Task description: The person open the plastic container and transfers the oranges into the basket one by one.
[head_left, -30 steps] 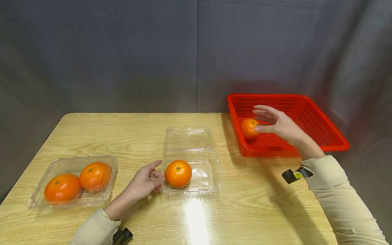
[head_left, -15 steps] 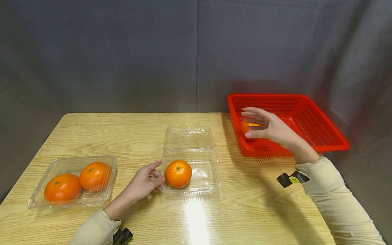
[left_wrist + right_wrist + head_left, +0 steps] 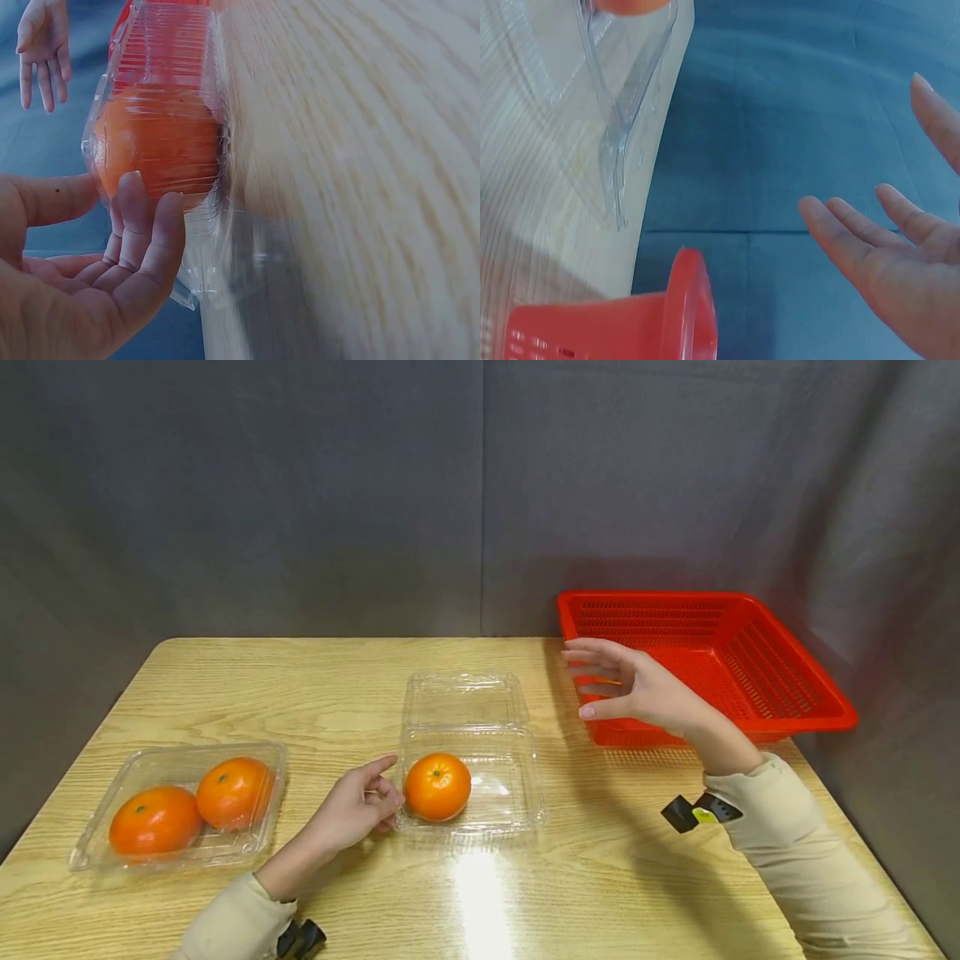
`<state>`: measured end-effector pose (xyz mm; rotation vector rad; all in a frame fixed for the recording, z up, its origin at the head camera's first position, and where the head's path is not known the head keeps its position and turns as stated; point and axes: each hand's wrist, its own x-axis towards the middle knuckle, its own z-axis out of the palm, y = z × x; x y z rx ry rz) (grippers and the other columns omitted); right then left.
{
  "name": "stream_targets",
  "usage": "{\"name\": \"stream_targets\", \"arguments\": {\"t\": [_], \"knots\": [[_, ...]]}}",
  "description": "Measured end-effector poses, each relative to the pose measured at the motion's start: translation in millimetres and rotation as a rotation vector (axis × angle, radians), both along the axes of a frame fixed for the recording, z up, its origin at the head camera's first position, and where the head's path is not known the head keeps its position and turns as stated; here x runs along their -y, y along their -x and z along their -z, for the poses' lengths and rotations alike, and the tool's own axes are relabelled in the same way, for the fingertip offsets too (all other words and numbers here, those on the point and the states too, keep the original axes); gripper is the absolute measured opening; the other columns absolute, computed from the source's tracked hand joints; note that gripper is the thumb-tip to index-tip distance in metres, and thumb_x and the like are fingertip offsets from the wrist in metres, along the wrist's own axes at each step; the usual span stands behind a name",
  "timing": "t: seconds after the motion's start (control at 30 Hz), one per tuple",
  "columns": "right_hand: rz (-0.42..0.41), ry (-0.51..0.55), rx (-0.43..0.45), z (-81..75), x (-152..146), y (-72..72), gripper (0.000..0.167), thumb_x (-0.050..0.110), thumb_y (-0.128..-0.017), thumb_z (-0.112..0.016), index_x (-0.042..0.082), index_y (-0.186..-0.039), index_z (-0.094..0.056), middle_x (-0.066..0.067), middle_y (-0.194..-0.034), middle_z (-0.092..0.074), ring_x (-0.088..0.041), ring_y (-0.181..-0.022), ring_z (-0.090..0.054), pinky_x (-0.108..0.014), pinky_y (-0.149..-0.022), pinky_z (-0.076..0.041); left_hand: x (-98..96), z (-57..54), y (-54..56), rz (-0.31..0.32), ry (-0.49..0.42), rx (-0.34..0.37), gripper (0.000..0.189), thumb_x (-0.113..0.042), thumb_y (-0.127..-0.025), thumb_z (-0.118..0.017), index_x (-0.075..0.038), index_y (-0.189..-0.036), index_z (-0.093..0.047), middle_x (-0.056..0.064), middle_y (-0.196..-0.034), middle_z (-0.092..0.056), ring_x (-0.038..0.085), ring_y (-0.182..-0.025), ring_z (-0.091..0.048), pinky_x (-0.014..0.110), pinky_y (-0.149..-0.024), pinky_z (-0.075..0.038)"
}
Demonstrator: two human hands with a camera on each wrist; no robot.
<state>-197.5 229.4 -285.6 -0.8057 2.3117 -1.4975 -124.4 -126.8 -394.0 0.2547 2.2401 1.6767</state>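
A clear plastic clamshell container (image 3: 502, 777) lies with its lid folded back on the table, an orange (image 3: 438, 787) in its left half. My left hand (image 3: 358, 806) is at the container's left edge; in the left wrist view the thumb and curled fingers pinch its rim beside the orange (image 3: 154, 142). Over the near left part of the red basket (image 3: 750, 725), my right hand (image 3: 637, 692) hovers with fingers spread and nothing in them. Behind these fingers only slivers of another orange (image 3: 609, 682) show inside the basket.
On the table's left stands a lidded clear container (image 3: 176, 758) with two oranges (image 3: 156, 821) inside. The basket stands at the table's back right, its right side reaching past the edge. A grey curtain (image 3: 337, 502) hangs behind the table (image 3: 585, 893).
My right hand has moved left and toward me from over the basket's orange, which it now mostly hides. The left hand and both containers have stayed put.
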Motion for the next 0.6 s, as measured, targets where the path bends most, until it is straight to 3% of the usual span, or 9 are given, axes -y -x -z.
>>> {"name": "stream_targets", "arguments": {"t": [0.6], "knots": [[-0.139, 0.043, -0.001, 12.2, 30, -10.9, 0.073, 0.001, -0.074, -0.073, 0.002, -0.137, -0.035, -0.014, -0.135, -0.042, -0.026, -0.116, -0.048, -0.037, -0.094, -0.042, 0.6, 1.4, 0.9, -0.002, 0.006, -0.012, 0.057, 0.006, -0.088, -0.051, 0.012, -0.138, -0.024, 0.015, -0.084, -0.057, 0.02, -0.063, -0.057, 0.035, -0.059, -0.052]]}}
